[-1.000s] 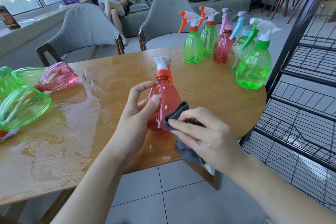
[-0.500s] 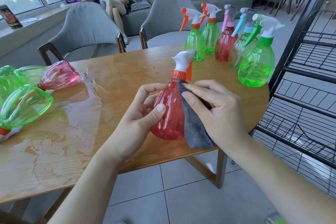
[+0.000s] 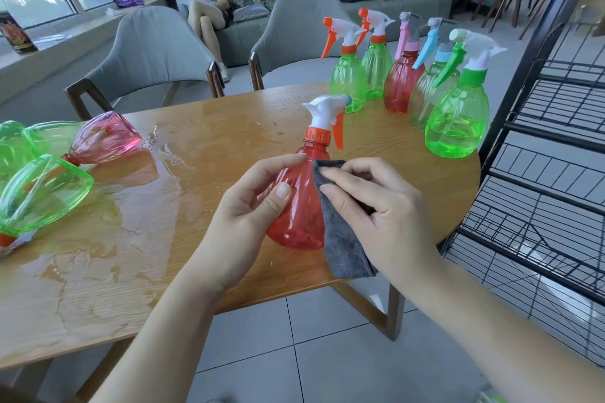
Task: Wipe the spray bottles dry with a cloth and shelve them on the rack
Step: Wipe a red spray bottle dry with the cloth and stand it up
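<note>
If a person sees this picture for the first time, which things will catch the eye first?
First, the red bottle at the table's near edge: the left hand holds it while the right hand presses a grey cloth on its side. Next, five bright bottles stand at the far right, beside a black rack. A puddle shines at left.

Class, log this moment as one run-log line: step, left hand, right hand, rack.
step: wiping | left hand: holds red spray bottle | right hand: presses grey cloth on bottle | rack: no bottles seen

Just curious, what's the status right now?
Left hand grips red spray bottle. Right hand presses grey cloth against it. Rack unblocked.
</note>
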Tool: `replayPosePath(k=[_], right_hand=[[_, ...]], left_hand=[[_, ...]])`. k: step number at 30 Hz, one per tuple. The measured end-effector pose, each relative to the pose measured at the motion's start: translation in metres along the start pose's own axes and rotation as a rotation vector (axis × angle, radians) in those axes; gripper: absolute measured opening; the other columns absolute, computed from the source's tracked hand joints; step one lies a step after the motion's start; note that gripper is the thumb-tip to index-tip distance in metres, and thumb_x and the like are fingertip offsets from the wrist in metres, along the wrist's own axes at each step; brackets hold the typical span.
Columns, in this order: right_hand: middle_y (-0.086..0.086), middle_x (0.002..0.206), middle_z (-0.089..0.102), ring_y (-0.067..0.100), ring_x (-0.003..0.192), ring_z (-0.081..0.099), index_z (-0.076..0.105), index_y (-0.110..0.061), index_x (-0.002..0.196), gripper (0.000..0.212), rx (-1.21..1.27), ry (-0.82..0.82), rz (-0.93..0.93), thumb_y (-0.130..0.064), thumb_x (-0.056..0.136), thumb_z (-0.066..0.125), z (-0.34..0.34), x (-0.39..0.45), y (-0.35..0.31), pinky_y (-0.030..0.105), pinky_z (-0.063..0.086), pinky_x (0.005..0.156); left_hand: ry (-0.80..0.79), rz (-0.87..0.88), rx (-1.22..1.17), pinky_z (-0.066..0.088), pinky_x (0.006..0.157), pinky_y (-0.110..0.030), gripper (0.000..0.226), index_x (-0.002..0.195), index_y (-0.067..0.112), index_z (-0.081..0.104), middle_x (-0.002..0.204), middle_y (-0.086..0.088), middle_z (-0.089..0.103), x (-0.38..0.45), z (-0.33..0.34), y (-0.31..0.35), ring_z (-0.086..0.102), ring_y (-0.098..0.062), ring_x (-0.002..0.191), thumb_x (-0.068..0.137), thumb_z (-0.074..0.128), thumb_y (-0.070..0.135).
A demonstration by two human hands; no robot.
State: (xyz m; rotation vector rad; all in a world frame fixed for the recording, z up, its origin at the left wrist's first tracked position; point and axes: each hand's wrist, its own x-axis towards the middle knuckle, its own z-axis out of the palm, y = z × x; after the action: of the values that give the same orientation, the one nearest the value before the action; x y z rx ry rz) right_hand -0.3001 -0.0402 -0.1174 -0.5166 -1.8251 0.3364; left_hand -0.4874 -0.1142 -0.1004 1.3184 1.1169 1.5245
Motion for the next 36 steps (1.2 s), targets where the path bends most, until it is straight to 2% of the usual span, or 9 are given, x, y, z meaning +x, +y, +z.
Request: replayPosePath(k=[5,7,14,17,21,24,28,32,36], right_hand=[[0.01,0.105,0.064,0.017,0.095,0.064,0.078,-0.005,0.118,0.023,0.016,-0.129,-0.089,-0.012,0.097,0.073,0.002,-0.016,-0.002,0.029,0.054,0.085],[0.01,0.104,0.064,0.015,0.094,0.063,0.078,-0.004,0.116,0.022,0.015,-0.153,-0.12,-0.012,0.097,0.073,0.002,-0.016,-0.004,0.028,0.054,0.085],[0.007,0.104,0.065,0.01,0.093,0.062,0.078,-0.008,0.117,0.023,-0.025,-0.023,-0.057,-0.015,0.095,0.075,0.005,-0.008,-0.002,0.025,0.054,0.086],[0.007,0.105,0.065,0.014,0.095,0.064,0.078,-0.008,0.117,0.022,-0.002,-0.061,-0.062,-0.012,0.095,0.077,0.006,-0.013,-0.004,0.027,0.055,0.086],[0.009,0.102,0.063,0.016,0.091,0.064,0.08,-0.007,0.112,0.018,0.04,-0.167,-0.114,-0.011,0.095,0.078,0.005,-0.02,-0.007,0.027,0.055,0.083],[0.009,0.1,0.063,0.019,0.087,0.064,0.08,-0.007,0.113,0.018,0.024,-0.228,-0.165,-0.014,0.097,0.075,0.006,-0.021,-0.008,0.029,0.055,0.081],[0.009,0.1,0.066,0.021,0.089,0.063,0.08,-0.008,0.114,0.018,-0.059,-0.232,-0.26,-0.016,0.099,0.073,0.004,-0.017,-0.006,0.03,0.054,0.083],[0.008,0.104,0.071,0.02,0.093,0.068,0.08,-0.007,0.114,0.019,-0.09,-0.202,-0.285,-0.014,0.098,0.076,0.001,-0.019,0.0,0.031,0.057,0.086],[0.009,0.105,0.071,0.02,0.093,0.07,0.08,-0.005,0.112,0.017,-0.048,-0.179,-0.249,-0.013,0.097,0.077,0.002,-0.021,0.005,0.032,0.058,0.083]], left_hand=[[0.075,-0.044,-0.089,0.058,0.084,-0.039,0.03,0.128,0.026,0.069,0.127,-0.012,0.072,0.002,0.006,0.003,0.071,-0.027,0.106,0.1,0.058,0.029],[0.086,-0.044,-0.081,0.058,0.078,-0.036,0.028,0.127,0.027,0.067,0.126,-0.013,0.072,0.003,0.006,0.003,0.071,-0.027,0.102,0.101,0.058,0.03],[0.053,-0.036,-0.091,0.058,0.083,-0.033,0.028,0.126,0.028,0.068,0.132,-0.012,0.069,0.0,0.005,0.001,0.068,-0.027,0.108,0.1,0.059,0.024],[0.077,-0.04,-0.111,0.058,0.078,-0.031,0.03,0.128,0.024,0.065,0.125,-0.01,0.071,-0.001,0.008,0.003,0.068,-0.023,0.103,0.099,0.061,0.026],[0.13,-0.039,-0.108,0.055,0.065,-0.023,0.031,0.127,0.026,0.062,0.113,-0.008,0.073,0.0,0.013,0.005,0.071,-0.019,0.087,0.096,0.066,0.029],[0.144,-0.04,-0.108,0.057,0.07,-0.029,0.028,0.125,0.029,0.061,0.114,-0.012,0.074,0.001,0.014,0.004,0.073,-0.027,0.093,0.099,0.07,0.027],[0.177,-0.049,-0.111,0.057,0.073,-0.034,0.027,0.123,0.033,0.061,0.111,-0.012,0.072,0.001,0.016,0.003,0.073,-0.031,0.095,0.098,0.071,0.027],[0.217,-0.053,-0.1,0.055,0.059,-0.028,0.035,0.128,0.026,0.057,0.1,-0.014,0.071,0.002,0.015,0.005,0.071,-0.023,0.073,0.095,0.067,0.028],[0.231,-0.039,-0.075,0.056,0.06,-0.03,0.036,0.129,0.026,0.056,0.098,-0.013,0.07,0.0,0.011,0.004,0.068,-0.021,0.07,0.094,0.066,0.03]])
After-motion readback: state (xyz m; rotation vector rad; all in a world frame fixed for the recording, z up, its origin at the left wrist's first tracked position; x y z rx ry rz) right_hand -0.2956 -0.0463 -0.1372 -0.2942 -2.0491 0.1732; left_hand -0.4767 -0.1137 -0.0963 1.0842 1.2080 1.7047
